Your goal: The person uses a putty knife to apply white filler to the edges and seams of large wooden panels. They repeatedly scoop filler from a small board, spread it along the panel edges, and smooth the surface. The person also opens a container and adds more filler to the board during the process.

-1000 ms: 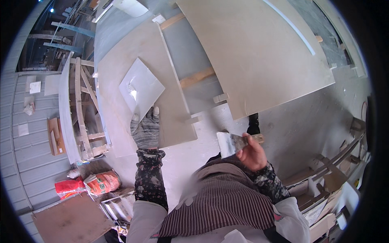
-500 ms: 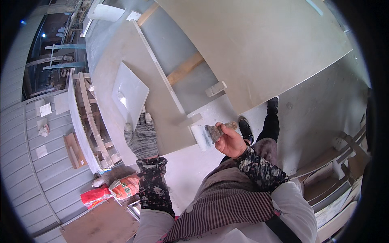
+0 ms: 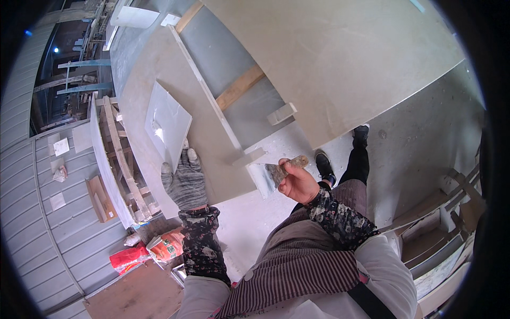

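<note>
My left hand (image 3: 187,183), in a grey knitted glove, grips the near corner of a white square board (image 3: 170,119). That board is tilted over a beige panel (image 3: 212,154), and a glossy white patch shows on its face. I cannot tell whether the board touches the panel. In my bare right hand (image 3: 300,185) is a putty knife (image 3: 275,173), its worn handle pinched between thumb and fingers. The wide blade points left toward the beige panel's near corner and carries a whitish smear.
A second large beige panel (image 3: 350,69) lies at the far right. Between the panels show a wooden slat (image 3: 241,87) and a small pale block (image 3: 282,113). Red and orange bags (image 3: 127,258) lie lower left beside a brown board (image 3: 135,292). Wooden frames (image 3: 119,143) stand left.
The view has shifted slightly. The putty knife has turned a little in my right hand and moved slightly left. My left hand keeps hold of the white square board.
</note>
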Motion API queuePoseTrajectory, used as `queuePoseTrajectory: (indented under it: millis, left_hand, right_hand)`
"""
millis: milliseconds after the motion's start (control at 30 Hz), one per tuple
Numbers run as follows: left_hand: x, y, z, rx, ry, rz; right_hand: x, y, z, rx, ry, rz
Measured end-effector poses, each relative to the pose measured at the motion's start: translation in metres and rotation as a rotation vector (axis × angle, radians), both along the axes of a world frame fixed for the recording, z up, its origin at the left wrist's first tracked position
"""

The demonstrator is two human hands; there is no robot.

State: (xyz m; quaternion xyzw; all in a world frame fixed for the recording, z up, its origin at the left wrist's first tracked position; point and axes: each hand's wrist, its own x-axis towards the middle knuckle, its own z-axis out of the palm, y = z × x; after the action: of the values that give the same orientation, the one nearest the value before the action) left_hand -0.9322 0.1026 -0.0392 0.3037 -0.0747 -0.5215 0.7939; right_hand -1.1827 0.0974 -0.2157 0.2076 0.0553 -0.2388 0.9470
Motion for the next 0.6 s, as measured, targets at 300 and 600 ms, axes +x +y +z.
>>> queuePoseTrajectory:
  millis: [300, 600]
  left_hand:
    - [-0.008, -0.004, 0.005, 0.005, -0.008, 0.017]
    - [-0.009, -0.003, 0.005, 0.021, -0.029, 0.022]
  right_hand:
    - [-0.068, -0.018, 0.038, -0.124, 0.574, -0.058]
    - [-0.085, -0.019, 0.106, -0.365, 0.819, -0.130]
